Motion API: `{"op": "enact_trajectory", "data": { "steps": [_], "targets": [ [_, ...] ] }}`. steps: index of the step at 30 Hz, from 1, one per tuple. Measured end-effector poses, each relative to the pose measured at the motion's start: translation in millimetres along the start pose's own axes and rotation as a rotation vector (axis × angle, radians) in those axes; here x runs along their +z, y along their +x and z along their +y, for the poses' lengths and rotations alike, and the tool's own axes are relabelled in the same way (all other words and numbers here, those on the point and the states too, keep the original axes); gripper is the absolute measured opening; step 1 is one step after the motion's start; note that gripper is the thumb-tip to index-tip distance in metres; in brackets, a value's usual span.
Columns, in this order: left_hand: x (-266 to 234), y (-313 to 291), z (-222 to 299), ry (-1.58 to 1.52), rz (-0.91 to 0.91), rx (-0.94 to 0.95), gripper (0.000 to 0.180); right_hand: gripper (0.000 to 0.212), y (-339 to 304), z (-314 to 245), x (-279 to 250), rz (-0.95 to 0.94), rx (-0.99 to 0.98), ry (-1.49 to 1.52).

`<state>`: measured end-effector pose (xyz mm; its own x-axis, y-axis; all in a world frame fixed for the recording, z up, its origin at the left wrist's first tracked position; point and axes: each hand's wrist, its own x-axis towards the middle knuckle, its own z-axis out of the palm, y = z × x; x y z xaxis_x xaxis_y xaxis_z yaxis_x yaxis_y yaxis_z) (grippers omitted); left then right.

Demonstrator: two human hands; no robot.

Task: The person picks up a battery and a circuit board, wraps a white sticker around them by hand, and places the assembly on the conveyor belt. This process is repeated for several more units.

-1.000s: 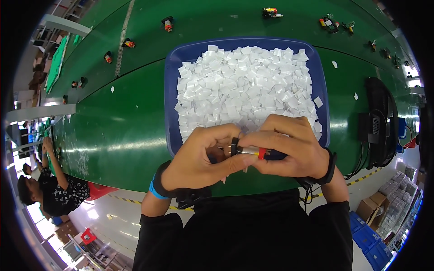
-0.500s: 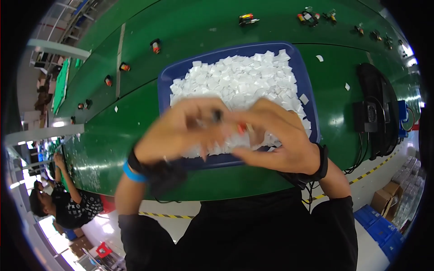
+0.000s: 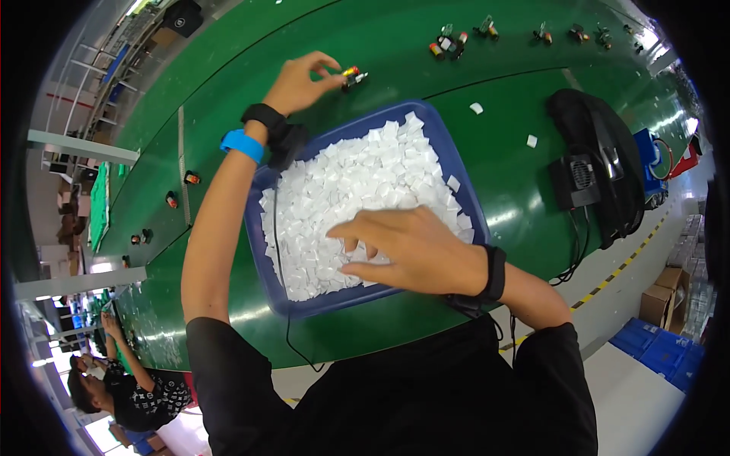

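My left hand (image 3: 302, 82) reaches past the far left side of a blue tub. Its thumb and fingers are apart, right beside a small red, yellow and black part (image 3: 350, 74) lying on the green table; I cannot tell whether they touch it. Low over the tub (image 3: 461, 156) hangs my right hand (image 3: 414, 247), palm down, fingers spread and nothing seen in them. Small white square pieces (image 3: 346, 178) fill the tub in a loose heap.
Several similar small parts (image 3: 449, 44) lie along the table's far side, others (image 3: 192, 178) at the left. A black bag (image 3: 601, 156) and a black box with a grille (image 3: 576, 182) are at the right. Another person (image 3: 144, 387) works at far left.
My hands were together over the tub, blurred, around a small red and black thing. They have parted: the left has moved far out, the right stays above the tub. The view has shifted.
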<state>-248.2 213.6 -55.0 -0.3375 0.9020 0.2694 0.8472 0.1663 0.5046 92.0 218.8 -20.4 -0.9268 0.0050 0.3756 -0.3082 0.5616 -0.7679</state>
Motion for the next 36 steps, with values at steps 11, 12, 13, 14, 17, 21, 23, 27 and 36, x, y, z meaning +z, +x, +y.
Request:
{"op": "enact_trajectory", "data": {
  "steps": [11, 12, 13, 14, 17, 21, 23, 27, 36],
  "targets": [
    [-62.9, -58.0, 81.0, -0.213, -0.132, -0.169, 0.016, 0.032, 2.6, -8.6, 1.8, 0.143, 0.080, 0.155],
    [-70.8, -76.4, 95.4, -0.312, -0.157, -0.207, 0.015, 0.032, 3.1, -10.8, -0.4, 0.142, 0.078, 0.165],
    [-76.6, -96.8, 109.6, -0.411, -0.182, -0.247, 0.015, 0.031, 2.8, -12.8, -3.2, 0.197, 0.137, 0.171],
    [-80.3, -120.2, 127.7, -0.404, -0.157, -0.241, 0.014, 0.030, 2.1, -15.2, -4.2, 0.249, 0.198, 0.178],
    [-78.6, -181.4, 169.7, -0.390, -0.109, -0.263, 0.013, 0.028, 4.0, -12.8, 5.1, 0.231, 0.192, 0.142],
    [-64.4, -216.5, 191.3, -0.426, -0.025, -0.339, 0.015, 0.022, -0.6, -10.9, 16.3, 0.093, 0.049, 0.044],
    [-56.7, -225.0, 193.2, -0.448, 0.015, -0.379, 0.015, 0.019, -2.1, -9.9, 19.9, 0.049, -0.002, 0.078],
    [-42.4, -227.6, 182.6, -0.524, 0.147, -0.324, 0.015, 0.012, 0.3, -13.7, 17.7, 0.014, 0.148, 0.135],
    [-41.5, -247.3, 175.0, -0.585, 0.122, -0.245, 0.014, 0.010, 1.7, -10.3, 11.5, 0.093, -0.047, -0.055]
  ]
}}
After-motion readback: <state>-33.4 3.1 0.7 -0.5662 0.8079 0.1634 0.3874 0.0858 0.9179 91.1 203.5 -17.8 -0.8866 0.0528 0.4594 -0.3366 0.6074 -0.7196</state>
